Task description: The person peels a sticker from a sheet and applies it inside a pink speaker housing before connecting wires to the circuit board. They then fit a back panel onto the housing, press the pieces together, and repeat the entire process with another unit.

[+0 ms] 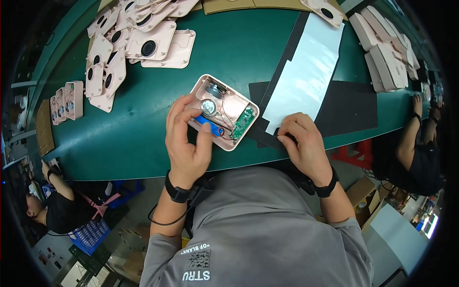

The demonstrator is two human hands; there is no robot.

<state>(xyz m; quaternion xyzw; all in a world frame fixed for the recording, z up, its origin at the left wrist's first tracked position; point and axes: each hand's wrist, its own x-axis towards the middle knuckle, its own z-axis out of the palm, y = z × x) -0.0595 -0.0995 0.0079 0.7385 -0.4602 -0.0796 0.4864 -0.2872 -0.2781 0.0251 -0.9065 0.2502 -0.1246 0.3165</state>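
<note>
A pale pink plastic housing (196,91) lies tilted on the table in front of me, open side up. Inside are a round silver part (208,106), a blue battery (210,127), a green circuit board (243,123) and thin wires. My left hand (187,136) grips the housing's left side, its thumb against the battery. At the near end of a black sheet with a pale, shiny liner (306,71), my right hand (302,141) pinches a small black piece (276,132). Its fingertips hide most of that piece.
Pink covers with black ovals (148,48) are heaped at the far left. Several open housings (71,99) stand at the left edge beside cardboard (45,126). More pink shells (387,62) are stacked far right. Black sheets (354,107) lie under the liner. Co-workers sit on both sides.
</note>
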